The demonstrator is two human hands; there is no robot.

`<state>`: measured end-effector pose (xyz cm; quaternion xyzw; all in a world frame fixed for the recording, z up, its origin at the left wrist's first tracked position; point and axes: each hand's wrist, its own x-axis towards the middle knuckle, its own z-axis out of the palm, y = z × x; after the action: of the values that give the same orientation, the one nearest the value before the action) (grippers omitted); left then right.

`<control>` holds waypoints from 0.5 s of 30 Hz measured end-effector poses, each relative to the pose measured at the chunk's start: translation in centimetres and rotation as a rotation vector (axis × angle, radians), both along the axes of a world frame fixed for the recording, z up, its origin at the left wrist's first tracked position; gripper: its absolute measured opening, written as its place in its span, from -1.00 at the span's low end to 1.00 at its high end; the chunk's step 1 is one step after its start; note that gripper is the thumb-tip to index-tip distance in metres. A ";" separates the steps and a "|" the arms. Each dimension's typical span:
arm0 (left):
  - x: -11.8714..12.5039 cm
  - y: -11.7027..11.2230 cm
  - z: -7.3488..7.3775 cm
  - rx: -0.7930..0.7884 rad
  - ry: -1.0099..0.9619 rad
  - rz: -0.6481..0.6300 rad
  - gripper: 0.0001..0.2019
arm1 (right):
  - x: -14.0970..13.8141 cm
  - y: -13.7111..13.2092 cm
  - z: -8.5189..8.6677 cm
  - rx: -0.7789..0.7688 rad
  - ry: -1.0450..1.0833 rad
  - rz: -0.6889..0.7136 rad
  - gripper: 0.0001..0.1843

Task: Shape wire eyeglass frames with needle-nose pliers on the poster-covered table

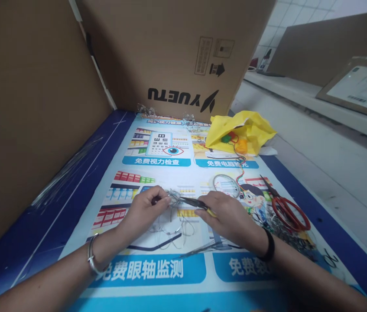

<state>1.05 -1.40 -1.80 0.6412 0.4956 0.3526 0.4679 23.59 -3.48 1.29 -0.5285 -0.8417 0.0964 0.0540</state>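
My left hand (147,206) pinches a small tangle of thin wire (173,195) between thumb and fingers above the printed mat. Loose wire ends hang below it. Wrapped around a pair of pliers (196,203), my right hand (225,214) keeps the dark, narrow jaws pointing left, at the wire. Whether the jaws grip the wire is too small to tell. Under the hands lie more thin wire pieces (186,227) and a bundle of straight wires (199,249). A coil of wire (226,186) rests just beyond my right hand.
Red-handled scissors (287,212) lie at the right beside a heap of small metallic pieces (287,236). A yellow bag (258,125) with coloured thread stands at the back right. Long wires (66,169) lie at the left. Cardboard panels (170,52) rise behind and left.
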 end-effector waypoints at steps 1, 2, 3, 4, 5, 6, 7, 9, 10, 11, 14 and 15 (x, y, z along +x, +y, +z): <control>0.0 0.0 0.1 -0.003 0.003 0.025 -0.83 | 0.1 0.0 0.0 -0.024 0.026 -0.003 -0.69; 0.0 0.0 0.1 -0.001 0.008 0.053 -0.83 | 0.2 0.1 0.1 -0.047 0.044 -0.003 -0.68; 0.0 0.0 0.2 0.004 0.011 0.081 -0.83 | 0.3 0.1 0.1 -0.066 0.052 0.001 -0.68; 0.0 0.0 0.2 0.008 0.009 0.107 -0.83 | 0.4 0.0 0.1 -0.080 0.051 0.007 -0.67; 0.0 0.0 0.2 0.009 0.003 0.128 -0.83 | 0.5 0.0 0.2 -0.087 0.043 0.016 -0.67; 0.0 0.0 0.2 0.007 -0.007 0.147 -0.83 | 0.6 0.0 0.2 -0.088 0.030 0.026 -0.66; 0.0 0.0 0.2 0.001 -0.019 0.161 -0.84 | 0.7 -0.1 0.1 -0.088 0.014 0.037 -0.66; 0.0 0.1 0.2 -0.014 -0.039 0.178 -0.84 | 0.7 -0.1 0.1 -0.090 -0.020 0.056 -0.66; 0.0 0.1 0.3 -0.020 -0.044 0.183 -0.84 | 0.8 -0.1 0.1 -0.093 -0.037 0.061 -0.66; 0.0 0.1 0.3 -0.024 -0.050 0.184 -0.83 | 0.8 -0.1 0.2 -0.097 -0.055 0.063 -0.66; 0.1 0.2 0.4 -0.028 -0.073 0.173 -0.83 | 0.7 0.0 0.4 -0.097 -0.110 0.058 -0.67; 0.1 0.2 0.4 -0.028 -0.082 0.163 -0.83 | 0.7 0.0 0.5 -0.089 -0.133 0.053 -0.68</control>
<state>1.15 -1.22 -1.40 0.5774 0.5313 0.4085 0.4664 24.27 -3.46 1.83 -0.5132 -0.8520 0.0997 -0.0279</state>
